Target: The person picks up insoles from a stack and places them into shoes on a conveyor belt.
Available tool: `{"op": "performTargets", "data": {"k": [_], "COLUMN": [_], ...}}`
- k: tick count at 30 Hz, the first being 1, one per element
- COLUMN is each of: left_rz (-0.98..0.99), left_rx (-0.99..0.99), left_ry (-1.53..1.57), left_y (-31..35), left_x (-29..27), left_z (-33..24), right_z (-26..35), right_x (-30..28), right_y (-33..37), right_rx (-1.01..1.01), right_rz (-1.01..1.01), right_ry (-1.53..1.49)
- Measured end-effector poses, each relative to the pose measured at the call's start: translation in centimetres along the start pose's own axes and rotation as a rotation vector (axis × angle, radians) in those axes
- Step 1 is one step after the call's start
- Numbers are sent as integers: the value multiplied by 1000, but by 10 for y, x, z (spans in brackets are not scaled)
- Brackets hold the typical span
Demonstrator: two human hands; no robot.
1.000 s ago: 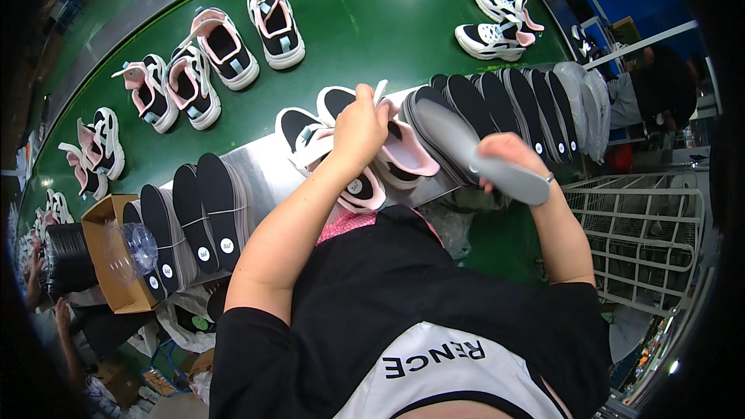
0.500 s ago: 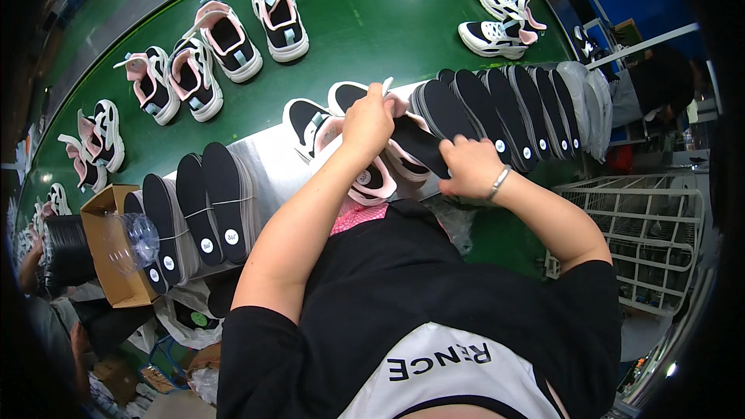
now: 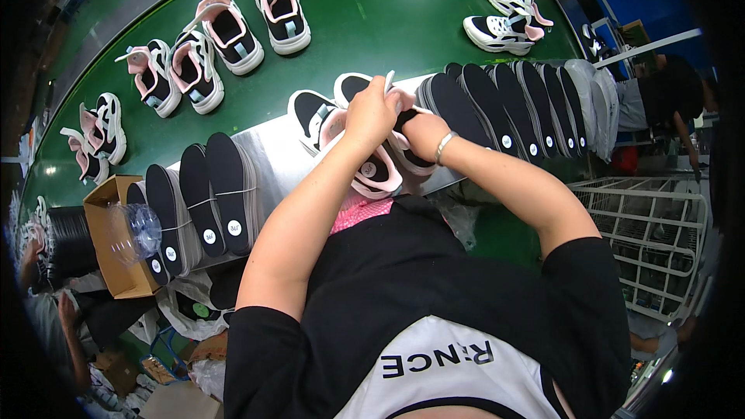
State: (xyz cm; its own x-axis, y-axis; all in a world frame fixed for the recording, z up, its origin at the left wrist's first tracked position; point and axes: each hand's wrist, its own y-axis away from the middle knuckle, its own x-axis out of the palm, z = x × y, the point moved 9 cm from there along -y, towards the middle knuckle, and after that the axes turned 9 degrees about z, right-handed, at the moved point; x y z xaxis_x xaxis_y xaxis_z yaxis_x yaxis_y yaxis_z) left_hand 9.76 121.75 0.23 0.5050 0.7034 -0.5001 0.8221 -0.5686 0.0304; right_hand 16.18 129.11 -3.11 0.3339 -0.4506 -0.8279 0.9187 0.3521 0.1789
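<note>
A pair of white, black and pink sneakers lies in front of me on a metal strip. My left hand (image 3: pixel 371 114) is closed on the tongue of the right-hand sneaker (image 3: pixel 351 87), pulling its opening wide. Into that opening reaches my right hand (image 3: pixel 426 137), with a bracelet at its wrist; the fingers are hidden inside the shoe. The black insole it carried is out of sight now. Beside it, against my left forearm, sits the other sneaker (image 3: pixel 309 111), a round white sticker showing inside its heel.
Stacks of black insoles (image 3: pixel 458 112) stand to the right, and more tied insole stacks (image 3: pixel 233 186) to the left, next to a cardboard box (image 3: pixel 120 271). Several sneakers (image 3: pixel 233 35) rest across the green table (image 3: pixel 372 23). A white wire rack (image 3: pixel 644 225) is at right. Other people are at both sides.
My right hand has moved left and into the sneaker with the black insole, which showed outside the shoe before. My left hand keeps its hold on the tongue.
</note>
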Motion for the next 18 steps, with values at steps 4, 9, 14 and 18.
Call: {"op": "performTargets", "data": {"k": [4,9,14,18], "left_rz": [79,92,46,50], "left_rx": [-58,-56,-36,-42], "left_ry": [14,-17,-68,-65], "left_y": [-2,-3,-4,-6], "left_x": [1,2,2,4], "left_z": [-3,-8,-8,-14], "right_z": [-7,-3,14,-1], "right_x": [21,28,17,10], "right_y": [-13,-16,-14,2], "right_rx": [49,205,113,212], "right_rz": [374,684,576,672], "right_ry": [165,706,778,486]}}
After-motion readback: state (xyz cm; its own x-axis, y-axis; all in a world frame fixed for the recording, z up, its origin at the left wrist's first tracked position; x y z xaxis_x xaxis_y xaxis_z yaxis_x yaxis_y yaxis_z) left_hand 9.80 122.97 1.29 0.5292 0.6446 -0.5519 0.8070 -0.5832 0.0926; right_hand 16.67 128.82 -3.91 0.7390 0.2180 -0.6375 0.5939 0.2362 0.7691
